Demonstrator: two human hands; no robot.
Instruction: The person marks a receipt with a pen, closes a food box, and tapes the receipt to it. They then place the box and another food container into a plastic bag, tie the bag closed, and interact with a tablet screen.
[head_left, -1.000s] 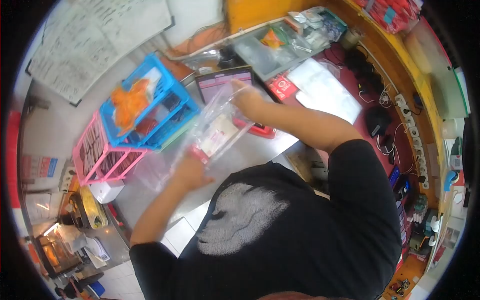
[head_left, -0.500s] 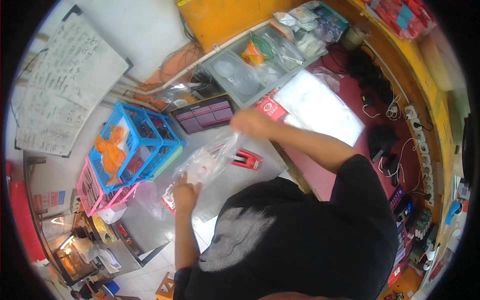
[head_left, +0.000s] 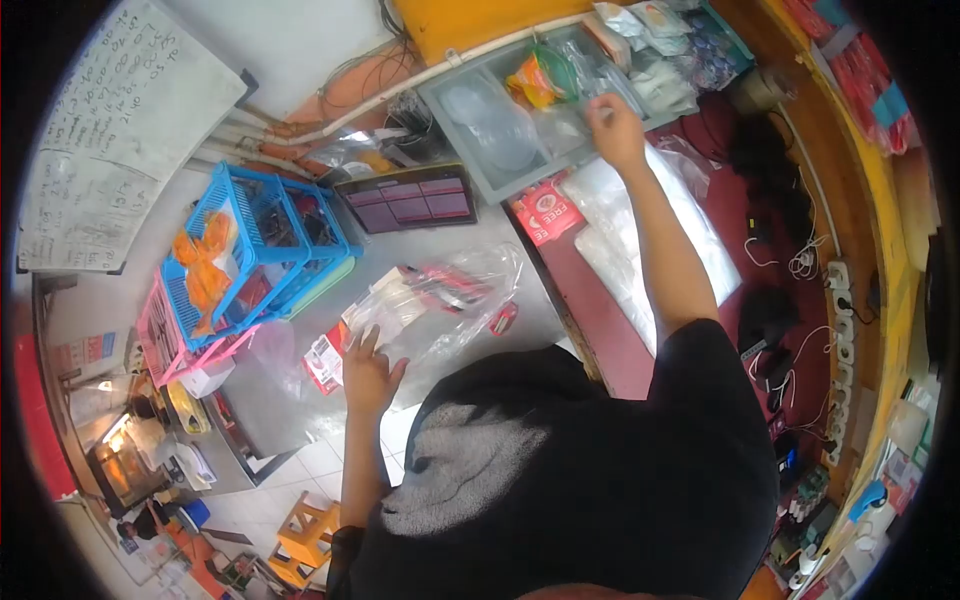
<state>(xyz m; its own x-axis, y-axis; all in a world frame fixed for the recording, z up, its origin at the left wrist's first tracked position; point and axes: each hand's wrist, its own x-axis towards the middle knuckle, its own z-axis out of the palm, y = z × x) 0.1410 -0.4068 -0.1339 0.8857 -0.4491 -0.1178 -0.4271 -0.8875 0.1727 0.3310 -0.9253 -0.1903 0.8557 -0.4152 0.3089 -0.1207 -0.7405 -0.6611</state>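
Observation:
A clear plastic bag (head_left: 440,325) lies on the metal table, with pale items and a red-and-white printed piece (head_left: 325,362) at its left end. My left hand (head_left: 368,375) rests on that end of the bag, fingers spread and thumb apart. The bag's loose part covers much of a red tape dispenser (head_left: 503,318). Over the right side of the grey compartment tray (head_left: 520,183), my right hand (head_left: 617,132) has its fingers curled near some small plastic-wrapped things. Whatever those fingers hold, if anything, I cannot make out.
A tablet (head_left: 410,200) stands behind the bag. Blue baskets (head_left: 250,250) are stacked over a pink one (head_left: 160,325) at left. A stack of clear plastic bags (head_left: 690,265) lies on the red surface beside a red card (head_left: 547,207). Cables and sockets (head_left: 838,310) line the right.
My right hand has let go of the bag and moved right and away from me to the grey tray. The bag now lies flatter. My left hand remains on its end, fingers more spread.

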